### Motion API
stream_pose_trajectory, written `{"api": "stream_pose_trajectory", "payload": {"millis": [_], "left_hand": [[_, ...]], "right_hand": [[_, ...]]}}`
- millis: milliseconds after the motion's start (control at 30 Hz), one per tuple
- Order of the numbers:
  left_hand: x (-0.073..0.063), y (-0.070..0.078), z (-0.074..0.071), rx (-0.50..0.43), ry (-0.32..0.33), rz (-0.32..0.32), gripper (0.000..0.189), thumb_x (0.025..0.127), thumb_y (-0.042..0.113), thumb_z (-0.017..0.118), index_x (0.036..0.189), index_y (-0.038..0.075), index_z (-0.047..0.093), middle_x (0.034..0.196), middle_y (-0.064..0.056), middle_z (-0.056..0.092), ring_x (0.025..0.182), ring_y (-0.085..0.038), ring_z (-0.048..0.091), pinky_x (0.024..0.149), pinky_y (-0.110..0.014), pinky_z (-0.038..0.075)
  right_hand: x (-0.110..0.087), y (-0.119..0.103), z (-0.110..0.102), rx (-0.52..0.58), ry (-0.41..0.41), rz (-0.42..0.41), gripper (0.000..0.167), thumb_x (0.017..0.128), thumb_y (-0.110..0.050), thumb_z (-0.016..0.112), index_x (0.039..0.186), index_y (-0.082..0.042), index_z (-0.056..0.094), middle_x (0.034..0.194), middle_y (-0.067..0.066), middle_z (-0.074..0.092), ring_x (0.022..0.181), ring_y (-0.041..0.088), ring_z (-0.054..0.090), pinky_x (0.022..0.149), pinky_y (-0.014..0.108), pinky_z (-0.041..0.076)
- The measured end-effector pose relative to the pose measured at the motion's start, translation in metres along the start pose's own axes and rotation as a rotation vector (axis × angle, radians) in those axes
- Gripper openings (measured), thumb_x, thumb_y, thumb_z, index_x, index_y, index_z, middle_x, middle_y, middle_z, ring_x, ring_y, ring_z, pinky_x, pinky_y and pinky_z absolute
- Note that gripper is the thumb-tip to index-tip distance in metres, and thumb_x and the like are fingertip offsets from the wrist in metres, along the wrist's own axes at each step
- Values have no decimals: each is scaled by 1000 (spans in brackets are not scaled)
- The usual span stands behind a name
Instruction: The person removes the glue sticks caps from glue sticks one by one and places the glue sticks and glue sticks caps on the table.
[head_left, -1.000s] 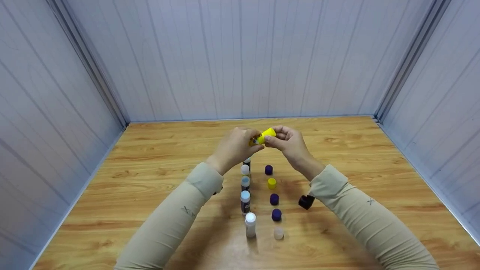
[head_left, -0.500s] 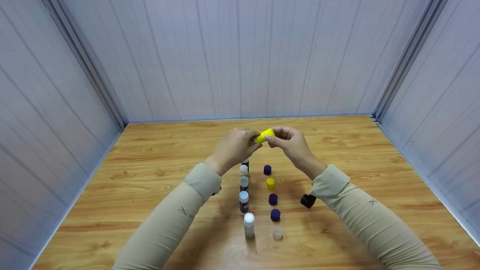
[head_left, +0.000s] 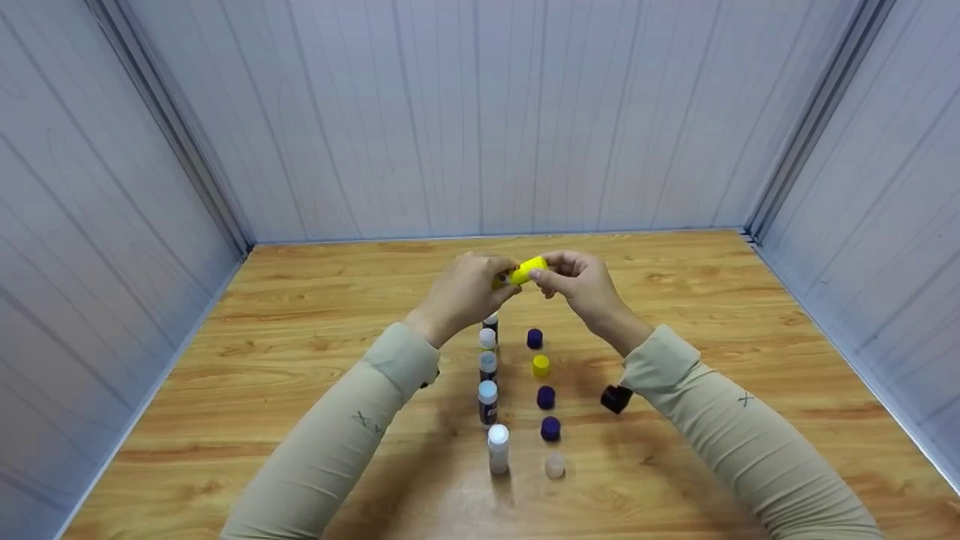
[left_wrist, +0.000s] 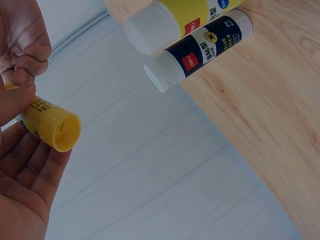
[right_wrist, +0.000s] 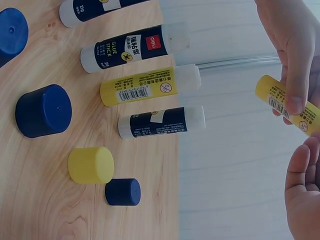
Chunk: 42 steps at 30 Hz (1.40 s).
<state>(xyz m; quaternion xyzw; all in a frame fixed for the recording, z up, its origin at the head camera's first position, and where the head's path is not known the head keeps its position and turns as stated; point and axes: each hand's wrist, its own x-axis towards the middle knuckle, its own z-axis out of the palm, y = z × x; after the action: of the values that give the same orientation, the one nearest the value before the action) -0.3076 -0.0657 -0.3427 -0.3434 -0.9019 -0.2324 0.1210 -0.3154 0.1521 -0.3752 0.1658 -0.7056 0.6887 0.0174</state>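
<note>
Above the back of the table, my left hand [head_left: 466, 289] grips a yellow glue stick [head_left: 529, 270], thumb on one side and fingers round the other. My right hand [head_left: 589, 292] pinches its upper right end between thumb and fingertips; the stick slants up toward that hand. In the left wrist view, the hollow round base of the glue stick [left_wrist: 47, 122] pokes out of my left hand [left_wrist: 25, 175]. The right wrist view shows printing and a barcode on the glue stick [right_wrist: 280, 100], its far end partly hidden by my right hand [right_wrist: 305, 190].
Several uncapped glue sticks stand upright in a row, including a navy one [right_wrist: 135, 50], a yellow one [right_wrist: 145, 87] and a white one [head_left: 499, 450]. Right of them runs a row of caps: navy [head_left: 550, 429], yellow [head_left: 541, 366] and a whitish one [head_left: 554, 466]. Panelled walls surround the table [head_left: 300, 360].
Both hands keep their hold on the yellow glue stick, which has shifted slightly left with them. The standing glue sticks and caps stay in place.
</note>
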Motion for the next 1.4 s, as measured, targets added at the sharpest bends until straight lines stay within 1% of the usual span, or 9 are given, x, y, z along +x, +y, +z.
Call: {"api": "stream_pose_trajectory", "payload": {"millis": [133, 267, 333, 433, 633, 800, 933, 1233, 1400], "left_hand": [[-1, -8, -3, -1, -23, -24, 29, 105, 16, 75, 128, -1, 77, 119, -17, 81, 103, -29, 79, 92, -41, 66], [-7, -23, -7, -18, -6, -102, 28, 104, 16, 76, 126, 0, 78, 117, -16, 81, 100, -27, 78, 90, -40, 65], [-10, -31, -10, -51, 14, -142, 26, 104, 16, 76, 125, 0, 78, 114, -15, 81, 95, -26, 75, 86, -40, 64], [-12, -38, -11, -102, 39, -184, 27, 104, 17, 76, 125, -1, 78, 111, -15, 80, 90, -23, 72, 82, -39, 63], [-12, -44, -9, -191, 91, -230, 29, 104, 15, 77, 127, -1, 77, 111, -15, 80, 92, -23, 72, 84, -39, 64], [-11, -47, -7, -250, 122, -288, 29, 102, 14, 78, 128, 0, 77, 109, -14, 79, 90, -21, 69, 83, -37, 62], [-9, -47, -5, -284, 136, -325, 30, 101, 14, 79, 128, -1, 77, 112, -15, 80, 94, -22, 71, 86, -38, 63], [-6, -48, 6, -415, 172, -356, 29, 101, 13, 80, 125, -2, 76, 116, -16, 81, 103, -26, 77, 91, -39, 66], [-5, -49, 12, -460, 183, -373, 30, 101, 14, 80, 126, -2, 75, 117, -15, 79, 104, -25, 75, 92, -39, 65]], "right_hand": [[2, -1, -7, 33, 18, -15, 18, 102, -2, 73, 117, 6, 73, 89, -1, 73, 76, 11, 65, 73, 22, 58], [5, -1, -23, 72, 87, -47, 11, 101, 1, 72, 111, 3, 74, 87, 2, 73, 75, 11, 63, 71, 22, 57], [6, 1, -30, 56, 96, -44, 11, 102, 0, 72, 112, 3, 74, 87, 2, 73, 74, 11, 63, 71, 22, 57], [7, 4, -35, -4, 87, -25, 16, 102, -4, 73, 116, 6, 73, 87, 0, 73, 75, 11, 63, 71, 22, 57], [9, 11, -34, -130, 69, -6, 27, 99, -6, 79, 122, 7, 72, 92, -4, 72, 79, 11, 65, 70, 20, 57], [11, 17, -35, -247, 50, -3, 30, 98, -9, 81, 124, 3, 72, 93, -4, 70, 82, 11, 64, 71, 19, 57], [15, 22, -33, -328, 49, -4, 29, 98, -10, 81, 123, 3, 71, 94, -1, 69, 84, 12, 64, 73, 18, 56], [24, 38, -25, -493, 2, -4, 26, 96, -8, 82, 117, 2, 71, 94, 6, 68, 83, 16, 61, 71, 18, 53], [27, 47, -23, -594, -61, 44, 26, 98, -8, 80, 122, 1, 74, 98, 9, 70, 85, 18, 61, 75, 25, 54]]}}
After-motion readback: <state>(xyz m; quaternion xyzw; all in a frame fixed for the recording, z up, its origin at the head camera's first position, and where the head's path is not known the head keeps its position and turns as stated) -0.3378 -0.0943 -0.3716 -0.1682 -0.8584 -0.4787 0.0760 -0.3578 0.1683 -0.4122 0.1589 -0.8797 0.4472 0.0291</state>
